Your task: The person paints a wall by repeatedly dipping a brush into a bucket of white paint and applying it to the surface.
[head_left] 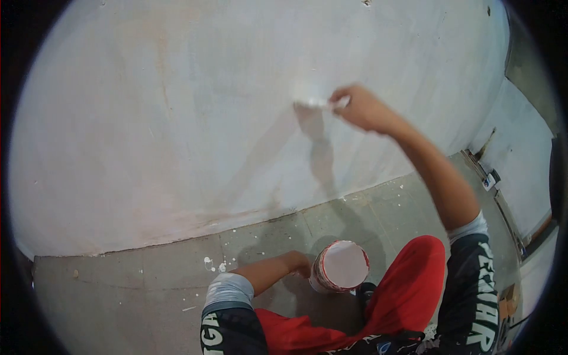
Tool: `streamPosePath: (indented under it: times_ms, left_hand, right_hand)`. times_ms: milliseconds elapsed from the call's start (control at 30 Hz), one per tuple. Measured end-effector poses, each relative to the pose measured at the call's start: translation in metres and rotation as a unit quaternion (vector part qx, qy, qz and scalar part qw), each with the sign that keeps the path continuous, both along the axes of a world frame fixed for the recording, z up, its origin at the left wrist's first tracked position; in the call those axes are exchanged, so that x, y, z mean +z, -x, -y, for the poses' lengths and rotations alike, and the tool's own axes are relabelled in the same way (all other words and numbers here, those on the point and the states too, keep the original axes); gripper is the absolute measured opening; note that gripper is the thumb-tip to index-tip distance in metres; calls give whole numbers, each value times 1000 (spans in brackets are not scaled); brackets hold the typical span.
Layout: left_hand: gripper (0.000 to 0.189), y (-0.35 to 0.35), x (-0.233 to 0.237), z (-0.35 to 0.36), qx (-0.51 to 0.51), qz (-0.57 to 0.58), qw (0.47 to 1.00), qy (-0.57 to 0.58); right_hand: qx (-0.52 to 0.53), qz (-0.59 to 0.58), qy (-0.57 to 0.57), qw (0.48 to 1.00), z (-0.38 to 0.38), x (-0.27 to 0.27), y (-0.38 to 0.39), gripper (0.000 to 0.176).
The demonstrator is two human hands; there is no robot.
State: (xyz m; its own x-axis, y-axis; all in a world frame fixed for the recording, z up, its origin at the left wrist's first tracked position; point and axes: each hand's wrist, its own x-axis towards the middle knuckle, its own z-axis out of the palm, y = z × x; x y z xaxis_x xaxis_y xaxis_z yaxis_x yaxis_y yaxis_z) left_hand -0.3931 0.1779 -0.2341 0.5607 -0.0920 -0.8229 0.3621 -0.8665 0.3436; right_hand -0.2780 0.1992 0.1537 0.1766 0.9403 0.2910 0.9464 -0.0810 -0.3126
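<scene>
My right hand is raised in front of the wall, its fingers closed round the handle of a paintbrush. The brush's whitish tip points left and is right at the wall surface, a little blurred. Below, a bucket of white paint with red marks round its rim stands on the floor. My left hand grips the bucket at its left side, fingers pointing down and partly hidden.
White paint splatters dot the grey tiled floor along the wall's base. My bent knee in red trousers is right of the bucket. At the far right are a small white container and a cardboard box.
</scene>
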Motion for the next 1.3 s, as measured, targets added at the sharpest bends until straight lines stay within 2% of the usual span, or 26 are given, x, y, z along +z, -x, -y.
streamPosePath:
  times_ms: [133,200,233,267,300,367,433,467,500,533,633,667,700,767,833,900,1000,1033,1100,1133,1200,1233,1267,1300]
  left_hand:
    - [38,3,1,-2,-22,-2,1000,14]
    - [37,18,34,3,44,37,998,35]
    - [37,22,50,5,43,35,998,38]
    - [37,26,67,6,41,42,997,44]
    - [36,27,75,6,38,49,997,48]
    - [37,13,37,1,7,33,999,15]
    - [37,9,28,0,-19,20,999,-18]
    - [38,12,38,1,-26,15,999,-18]
    - [39,13,43,0,-34,11,999,-20]
    - [39,14,44,-1,-32,12,999,-20]
    - [38,10,37,-1,8,5,1000,-13]
    - [39,3,22,-3,-11,-15,999,-27]
    - [43,-4,8,-7,-29,-35,998,-43]
    - [44,-11,-21,-11,-19,-18,999,-29]
    - [45,-9,-33,-7,-6,-2,1000,-13]
    - [47,-8,-33,-1,-38,6,999,13]
    - [46,14,40,5,5,5,1000,7]
    - [46,12,40,3,4,5,1000,8]
    - [44,7,33,1,-33,4,999,11]
    - [44,6,29,0,-32,4,999,11]
    - [41,6,20,-1,2,21,1000,-18]
    - [41,0,-1,-4,7,22,1000,-17]
    - [41,-11,-32,-9,-33,10,999,-18]
    - [41,-17,-48,-13,-72,-1,997,-19]
  right_hand:
    - [-12,45,-135,990,-14,92,-4,26]
    - [-28,105,-242,964,-17,117,-4,23]
    - [-23,91,-239,966,22,121,41,27]
    - [-20,120,-276,953,2,131,19,29]
    - [-22,146,-318,937,-1,129,17,31]
    - [-22,170,-359,917,-13,119,8,32]
    - [24,216,-461,861,-42,87,-19,22]
    - [12,184,-414,892,-37,52,0,22]
    - [16,179,-398,899,-41,12,2,24]
    - [-3,117,-314,942,-32,-20,14,20]
    - [17,33,-144,989,-12,-76,17,22]
    - [35,10,-92,995,-10,-88,8,24]
    - [35,9,-94,995,-6,-87,5,24]
    - [0,-53,-11,999,-4,-80,0,25]
    - [92,83,-154,980,-22,-65,-29,25]
    - [14,43,-128,991,-13,10,-7,23]
    - [37,115,-264,957,-25,82,-2,26]
    - [36,115,-263,957,-24,93,4,26]
    - [-16,200,-411,889,-21,108,19,34]
    - [-15,199,-411,889,-8,110,41,34]
    - [-5,-37,-328,944,25,101,88,35]
    - [22,79,-407,910,-5,87,59,30]
    - [48,193,-479,855,-42,61,26,24]
    - [49,174,-424,888,-44,29,29,20]
